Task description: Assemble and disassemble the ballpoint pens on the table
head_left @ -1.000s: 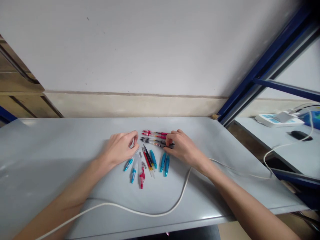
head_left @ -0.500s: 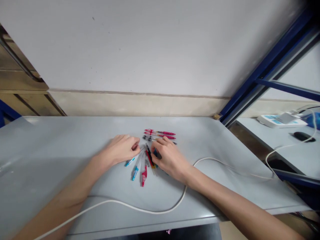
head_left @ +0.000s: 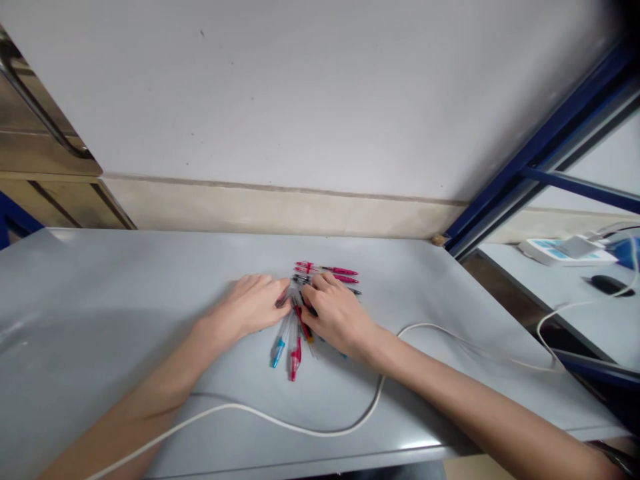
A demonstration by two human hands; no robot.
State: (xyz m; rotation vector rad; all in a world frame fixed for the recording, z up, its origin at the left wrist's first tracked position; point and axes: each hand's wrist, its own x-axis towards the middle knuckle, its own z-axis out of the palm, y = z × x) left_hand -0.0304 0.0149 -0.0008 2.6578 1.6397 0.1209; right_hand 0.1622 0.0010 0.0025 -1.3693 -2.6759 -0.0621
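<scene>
My left hand (head_left: 257,303) rests at the left side of a small heap of pen parts, fingers curled together; what lies in them is hidden. A speck of blue shows beneath it. Close by on the right, my right hand (head_left: 340,317) is closed too, its fingertips over the heap and its grasp hidden. Between the hands fan out a clear pen barrel with a blue clip (head_left: 279,351), one with a red clip (head_left: 295,363), and thin red and black refills (head_left: 303,321). Red pens (head_left: 340,271) lie in a row behind, with a dark one partly covered by my right hand.
A white cable (head_left: 320,433) snakes over the grey table (head_left: 150,280) in front of my hands and under my right forearm. A wall stands behind. On a second table at right are a black mouse (head_left: 611,285) and a white device (head_left: 560,253).
My left hand has moved slightly right, nearer my right hand, and covers the left blue-clipped pen part. The whole view has shifted a little.
</scene>
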